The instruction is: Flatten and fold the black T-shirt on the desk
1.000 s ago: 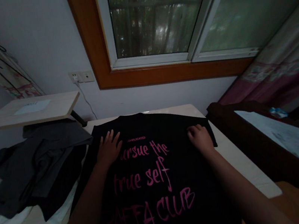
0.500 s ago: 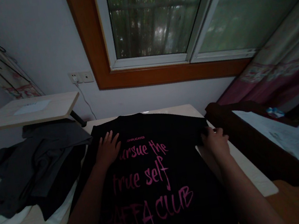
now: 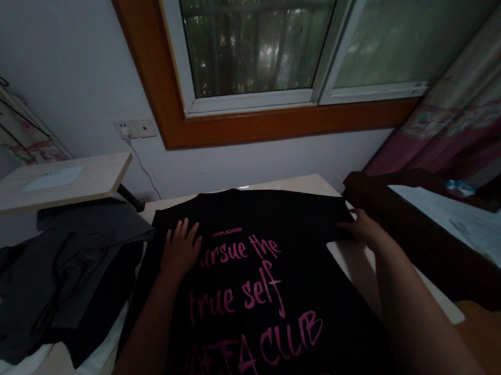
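A black T-shirt (image 3: 254, 212) with pink lettering lies spread flat on a pale table, neckline toward the wall. My left hand (image 3: 181, 247) rests flat on its upper left part, fingers spread, covering the start of the print. At the sleeve on the right is my right hand (image 3: 361, 224). Its thumb reaches over the dark cloth and a finger lies by the sleeve's end, the two apart; the other fingers are mostly hidden. The shirt's lower edge runs out of view at the bottom.
Dark grey and black clothes (image 3: 73, 266) are heaped at the left, under a small raised shelf (image 3: 101, 179) bearing a paper. A brown piece of furniture (image 3: 429, 235) with a white sheet (image 3: 476, 228) stands at the right. A window (image 3: 255, 34) and a plugged-in cable (image 3: 145, 166) are behind.
My right hand has loosened from its curled hold at the right sleeve, its thumb and a finger now apart. My left hand and the T-shirt stay put.
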A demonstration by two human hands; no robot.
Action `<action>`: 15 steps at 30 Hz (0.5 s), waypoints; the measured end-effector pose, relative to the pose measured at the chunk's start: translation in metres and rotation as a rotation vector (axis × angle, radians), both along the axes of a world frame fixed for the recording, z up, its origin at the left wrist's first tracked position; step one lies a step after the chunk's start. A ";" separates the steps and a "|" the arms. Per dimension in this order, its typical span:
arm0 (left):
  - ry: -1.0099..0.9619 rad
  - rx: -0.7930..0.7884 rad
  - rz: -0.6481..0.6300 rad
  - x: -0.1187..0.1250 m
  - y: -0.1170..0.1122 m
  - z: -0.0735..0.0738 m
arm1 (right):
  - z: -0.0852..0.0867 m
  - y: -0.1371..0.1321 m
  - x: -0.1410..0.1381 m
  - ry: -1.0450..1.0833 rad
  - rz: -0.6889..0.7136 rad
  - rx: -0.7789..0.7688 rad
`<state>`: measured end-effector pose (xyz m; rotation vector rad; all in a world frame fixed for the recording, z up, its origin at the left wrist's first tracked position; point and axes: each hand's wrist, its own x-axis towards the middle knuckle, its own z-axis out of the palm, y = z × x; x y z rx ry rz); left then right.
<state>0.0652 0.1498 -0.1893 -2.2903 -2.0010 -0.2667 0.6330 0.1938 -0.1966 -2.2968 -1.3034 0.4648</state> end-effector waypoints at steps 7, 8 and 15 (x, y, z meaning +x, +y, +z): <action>0.002 0.007 -0.003 0.000 0.000 -0.001 | 0.034 0.005 -0.034 -0.124 0.153 0.121; 0.003 0.004 -0.001 0.000 0.000 -0.001 | 0.040 0.005 -0.042 -0.138 0.177 0.146; -0.001 0.004 -0.009 0.000 -0.001 0.001 | 0.077 -0.009 -0.111 -0.308 0.568 0.517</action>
